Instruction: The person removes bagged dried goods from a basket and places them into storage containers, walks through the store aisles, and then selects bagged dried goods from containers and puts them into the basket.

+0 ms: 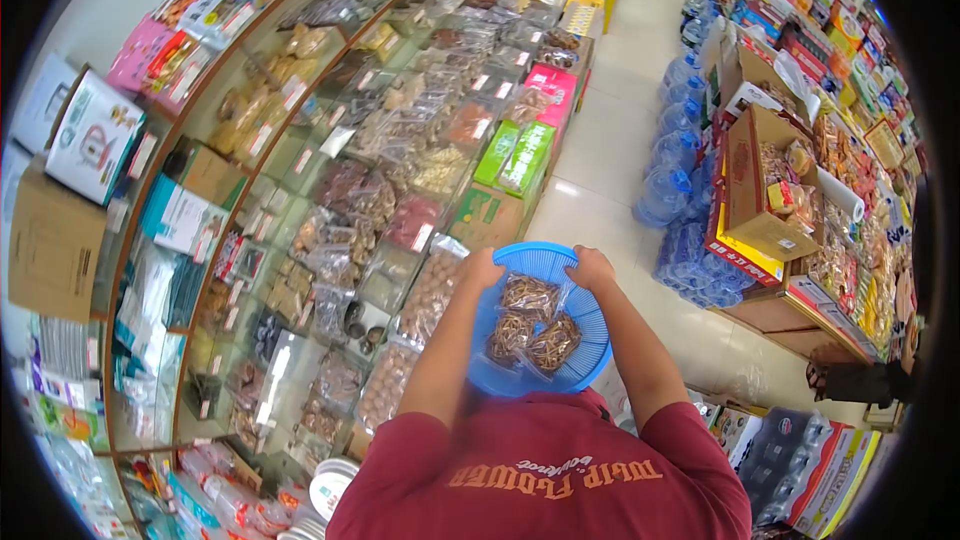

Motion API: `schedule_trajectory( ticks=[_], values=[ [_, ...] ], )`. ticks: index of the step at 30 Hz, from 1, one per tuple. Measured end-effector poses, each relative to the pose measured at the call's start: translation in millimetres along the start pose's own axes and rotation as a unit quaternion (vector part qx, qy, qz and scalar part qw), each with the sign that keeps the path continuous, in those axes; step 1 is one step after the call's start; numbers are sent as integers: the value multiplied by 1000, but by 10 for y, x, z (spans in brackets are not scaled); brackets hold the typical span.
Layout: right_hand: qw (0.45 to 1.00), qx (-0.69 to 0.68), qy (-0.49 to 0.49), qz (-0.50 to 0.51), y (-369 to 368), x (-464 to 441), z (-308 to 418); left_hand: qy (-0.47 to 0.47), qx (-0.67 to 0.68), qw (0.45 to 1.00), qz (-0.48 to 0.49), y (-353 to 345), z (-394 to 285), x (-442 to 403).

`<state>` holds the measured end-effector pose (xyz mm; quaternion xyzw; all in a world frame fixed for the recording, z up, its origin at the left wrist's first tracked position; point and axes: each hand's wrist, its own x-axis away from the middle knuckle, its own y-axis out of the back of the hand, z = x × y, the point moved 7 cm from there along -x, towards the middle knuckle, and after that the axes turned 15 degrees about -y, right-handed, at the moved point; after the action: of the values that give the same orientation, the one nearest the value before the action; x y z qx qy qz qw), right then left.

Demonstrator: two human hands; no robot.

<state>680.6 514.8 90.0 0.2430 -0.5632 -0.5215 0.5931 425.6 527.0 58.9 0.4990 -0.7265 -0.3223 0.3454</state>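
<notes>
The left hand (482,268) and right hand (592,268) close around the far rim of a round blue plastic basket (590,332), held before the maroon shirt (560,470). Clear bags of brown, twiggy dried goods (532,325) lie inside. Most fingertips are hidden; the bags' exact contents are unclear.

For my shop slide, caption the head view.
Left hand and right hand hold a blue basket with three clear bags of dried goods beside packed shelves.
</notes>
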Motion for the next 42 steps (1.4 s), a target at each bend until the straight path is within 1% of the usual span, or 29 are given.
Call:
schedule_trajectory(
  ticks=[4, 7, 9, 12, 13, 15, 17, 20, 22, 24, 27, 30, 32, 35, 36, 38, 39, 41, 42],
  values=[
    [999, -12, -41, -23, 299, -411, -67, -43, 17, 999, -25, 43, -117, -670],
    [998, -15, -62, -29, 587, -733, -53, -68, 21, 997, -11, 142, -237, -1186],
    [997, -13, -73, -28, 690, -948, -83, -65, 43, 997, 22, 202, -314, -1443],
    [995, -28, -80, -44, 774, -1233, -141, -84, 67, 994, 15, 316, -451, -1719],
    [994, -29, -97, -45, 834, -1253, -149, -84, 70, 994, 23, 275, -461, -1809],
    [991, -38, -122, -45, 928, -1351, -216, -115, 52, 991, 45, 248, -538, -2048],
    [989, -21, -140, -38, 988, -1530, -319, -129, 53, 989, 55, 180, -604, -2311],
    [984, -45, -167, -33, 1168, -1713, -480, -155, 38, 984, 77, 10, -707, -2723],
    [982, -52, -178, -35, 1216, -1882, -617, -172, 19, 981, 92, -70, -834, -2971],
    [980, -58, -185, -39, 1275, -2114, -794, -183, 30, 978, 92, -122, -984, -3228],
    [981, -78, -172, -53, 1413, -2546, -1027, -193, -14, 977, 85, -161, -1243, -3736],
    [976, -114, -170, -73, 1858, -2942, -1209, -192, -13, 976, 97, -127, -1563, -4308],
    [974, -119, -175, -75, 2119, -3147, -1328, -198, -39, 975, 91, -50, -1803, -4619],
    [973, -142, -161, -86, 2307, -3519, -1566, -199, -66, 975, 69, 82, -2179, -4918],
    [974, -141, -158, -84, 2345, -3623, -1642, -199, -76, 975, 56, 94, -2233, -4987],
    [975, -148, -121, -111, 2429, -3811, -1714, -193, -80, 977, 47, 59, -2301, -5174],
    [976, -150, -117, -105, 2474, -3864, -1718, -192, -85, 977, 37, 57, -2321, -5261],
    [972, -157, -138, -104, 2682, -3953, -1735, -186, -95, 977, 38, 114, -2456, -5399],
    [973, -160, -132, -101, 2736, -4040, -1731, -187, -101, 976, 41, 150, -2514, -5475]
  ],
)
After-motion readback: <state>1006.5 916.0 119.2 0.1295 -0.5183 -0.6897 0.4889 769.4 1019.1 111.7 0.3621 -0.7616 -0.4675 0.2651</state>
